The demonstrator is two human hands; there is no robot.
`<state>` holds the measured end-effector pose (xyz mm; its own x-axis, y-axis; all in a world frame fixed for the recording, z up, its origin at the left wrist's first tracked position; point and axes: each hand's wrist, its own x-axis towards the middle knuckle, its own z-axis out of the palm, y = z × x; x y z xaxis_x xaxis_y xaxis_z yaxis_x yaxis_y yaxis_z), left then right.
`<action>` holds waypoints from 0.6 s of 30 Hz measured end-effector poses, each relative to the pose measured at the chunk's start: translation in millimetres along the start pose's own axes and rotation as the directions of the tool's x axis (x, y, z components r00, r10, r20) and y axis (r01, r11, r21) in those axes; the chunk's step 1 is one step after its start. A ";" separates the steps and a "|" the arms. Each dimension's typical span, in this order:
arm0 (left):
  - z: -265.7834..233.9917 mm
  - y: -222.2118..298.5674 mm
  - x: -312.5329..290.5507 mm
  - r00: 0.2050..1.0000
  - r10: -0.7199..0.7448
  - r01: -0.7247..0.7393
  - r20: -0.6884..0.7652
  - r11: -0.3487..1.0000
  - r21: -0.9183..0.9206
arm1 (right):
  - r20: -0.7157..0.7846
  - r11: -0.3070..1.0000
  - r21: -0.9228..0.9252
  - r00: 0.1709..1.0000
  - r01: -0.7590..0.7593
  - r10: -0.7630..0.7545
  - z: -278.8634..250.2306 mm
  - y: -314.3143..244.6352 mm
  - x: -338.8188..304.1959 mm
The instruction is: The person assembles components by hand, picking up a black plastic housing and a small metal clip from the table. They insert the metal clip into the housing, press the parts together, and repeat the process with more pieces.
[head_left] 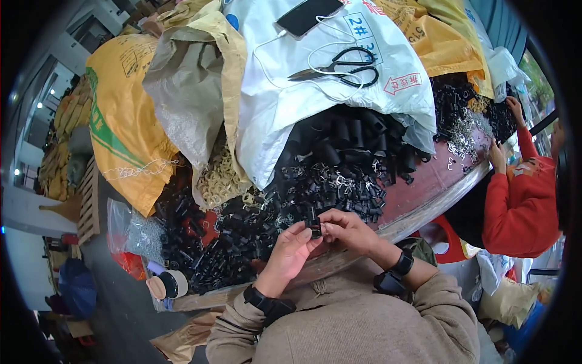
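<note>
Over the near edge of the table, my left hand (290,252) grips a small black plastic part (313,218) between thumb and fingers. My right hand (351,232) meets it from the other side, its thumb and fingertips pinched against the part. Whether a tiny piece also sits in that pinch is hidden. Just beyond my hands lies a heap of small black plastic parts (242,227), with bent silvery metal clips (342,180) scattered among them. Larger black cylindrical caps (339,133) spill from under a white woven sack (273,103).
Scissors (336,70) and a phone (308,17) with a white cable lie on the sack. A sack of beige pieces (224,179) stands left of it, beside a yellow sack (124,109). A jar (171,284) sits at the near left corner. A person in red (524,206) works at right.
</note>
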<state>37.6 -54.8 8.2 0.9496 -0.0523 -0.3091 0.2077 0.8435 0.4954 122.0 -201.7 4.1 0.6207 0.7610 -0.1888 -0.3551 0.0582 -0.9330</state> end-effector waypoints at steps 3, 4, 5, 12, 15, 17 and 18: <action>-0.2 7.7 5.0 1.000 0.013 -0.014 -0.008 0.997 -0.073 | -0.058 0.988 0.138 0.997 0.065 -0.058 4.7 -10.9 0.8; -0.9 8.2 6.4 1.000 -0.008 0.006 -0.017 0.995 -0.103 | -0.061 0.960 -0.148 0.966 0.240 -0.251 1.5 -10.8 2.5; -1.6 8.5 7.5 0.999 -0.028 0.024 -0.026 0.991 -0.134 | -0.008 0.822 -0.416 0.903 0.388 -0.430 -2.2 -10.7 3.8; 6.9 11.0 2.4 0.995 -0.086 0.085 -0.049 0.996 -0.022 | 0.109 0.657 -0.610 0.869 0.442 -0.483 -20.5 -14.7 -3.7; 9.6 10.5 -1.4 0.994 -0.091 0.098 -0.066 0.991 0.094 | 0.129 0.745 -0.528 0.906 0.407 -0.404 -24.2 -20.5 -7.6; 8.7 7.3 -6.1 0.993 -0.092 0.101 -0.079 0.988 0.117 | 0.169 0.764 -0.477 0.899 0.434 -0.405 -19.4 -23.4 -8.4; 8.4 5.7 -7.1 0.992 -0.093 0.104 -0.085 0.986 0.129 | 0.189 0.773 -0.450 0.894 0.446 -0.406 -18.3 -25.3 -8.7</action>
<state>34.0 -54.1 20.1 0.9026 -0.0847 -0.4220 0.3334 0.7577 0.5610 138.4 -221.7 23.8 0.5671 0.7790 0.2677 0.3171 0.0935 -0.9438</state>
